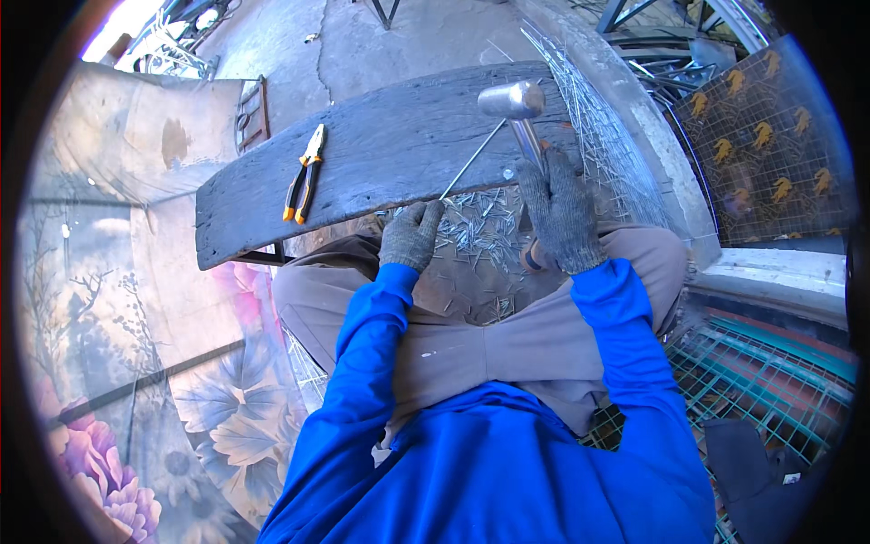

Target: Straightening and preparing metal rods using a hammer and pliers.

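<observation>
Both hands wear grey knit gloves. My left hand (412, 236) is closed at the near edge of a dark wooden plank (381, 136), pinching the lower end of a thin metal rod (473, 159). From there the rod slants up to the right across the plank. At the plank's right part, my right hand (559, 213) is wrapped round the handle of a hammer (513, 101). Its shiny metal head is above the plank, near the rod's far end. Pliers (305, 177) with black and orange grips lie on the plank's left part, jaws pointing away.
Many short cut metal pieces (480, 222) litter the ground between my knees. A bundle of long thin rods (603, 136) lies right of the plank. Patterned mesh panel (766, 136) and green wire grid (761, 372) stand at right. Flowered cloth (227, 399) spreads at left.
</observation>
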`<state>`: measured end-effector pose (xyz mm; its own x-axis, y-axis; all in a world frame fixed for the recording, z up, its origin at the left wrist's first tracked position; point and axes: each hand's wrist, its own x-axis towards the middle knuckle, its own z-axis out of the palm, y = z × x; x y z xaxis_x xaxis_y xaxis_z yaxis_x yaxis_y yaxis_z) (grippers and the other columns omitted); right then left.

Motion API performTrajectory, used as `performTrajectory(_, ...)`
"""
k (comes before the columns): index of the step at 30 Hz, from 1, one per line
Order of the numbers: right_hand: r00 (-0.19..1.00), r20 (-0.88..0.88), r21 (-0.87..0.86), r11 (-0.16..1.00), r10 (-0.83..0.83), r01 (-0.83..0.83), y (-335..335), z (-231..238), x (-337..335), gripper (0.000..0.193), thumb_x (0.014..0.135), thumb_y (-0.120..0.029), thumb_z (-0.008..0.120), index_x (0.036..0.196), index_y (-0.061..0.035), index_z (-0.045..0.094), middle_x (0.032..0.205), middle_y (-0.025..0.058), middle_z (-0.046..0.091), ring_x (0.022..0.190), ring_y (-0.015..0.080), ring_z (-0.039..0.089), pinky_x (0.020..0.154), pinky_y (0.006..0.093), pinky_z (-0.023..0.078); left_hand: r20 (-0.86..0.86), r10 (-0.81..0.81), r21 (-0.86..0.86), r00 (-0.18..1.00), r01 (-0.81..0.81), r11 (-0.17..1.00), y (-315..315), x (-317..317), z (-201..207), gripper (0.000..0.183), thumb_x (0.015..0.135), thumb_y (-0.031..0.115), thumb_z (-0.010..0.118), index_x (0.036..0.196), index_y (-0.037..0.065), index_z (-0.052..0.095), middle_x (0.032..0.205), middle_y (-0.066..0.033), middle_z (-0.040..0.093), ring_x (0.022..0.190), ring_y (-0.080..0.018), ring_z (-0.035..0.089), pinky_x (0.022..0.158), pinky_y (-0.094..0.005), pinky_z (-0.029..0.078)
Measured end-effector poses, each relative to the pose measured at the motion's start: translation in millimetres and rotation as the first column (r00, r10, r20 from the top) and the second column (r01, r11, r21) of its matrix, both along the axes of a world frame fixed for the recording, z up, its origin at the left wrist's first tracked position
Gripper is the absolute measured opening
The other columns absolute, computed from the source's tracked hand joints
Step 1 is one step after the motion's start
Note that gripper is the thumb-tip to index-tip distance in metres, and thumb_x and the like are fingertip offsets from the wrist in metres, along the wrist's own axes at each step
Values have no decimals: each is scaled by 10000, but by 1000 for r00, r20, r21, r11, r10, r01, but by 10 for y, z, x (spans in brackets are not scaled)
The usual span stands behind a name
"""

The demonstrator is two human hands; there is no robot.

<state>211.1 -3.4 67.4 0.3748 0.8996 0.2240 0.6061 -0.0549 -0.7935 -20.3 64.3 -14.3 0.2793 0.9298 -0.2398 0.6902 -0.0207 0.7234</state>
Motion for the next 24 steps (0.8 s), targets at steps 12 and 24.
performTrajectory(12, 994, 33, -139, 985, 103, -97, 5, -45, -50, 407, 986, -356, 611, 1231, -32, 594, 956, 261, 679, 852, 448, 680, 693, 501, 535, -81, -7, -25, 997, 5, 1000, 51, 62, 29, 496, 987, 513, 517, 1015, 53, 700, 1021, -239, 684, 1005, -434, 634, 868, -504, 480)
performTrajectory(24, 991, 54, -285, 953, 124, -104, 40, -255, -12, 404, 1008, -370, 591, 1228, -32, 566, 822, 201, 627, 726, 310, 645, 667, 440, 502, -62, -19, 34, 998, 21, 999, 23, 123, -21, 472, 992, 483, 514, 1027, 50, 698, 1045, -241, 678, 1035, -444, 619, 877, -509, 477)
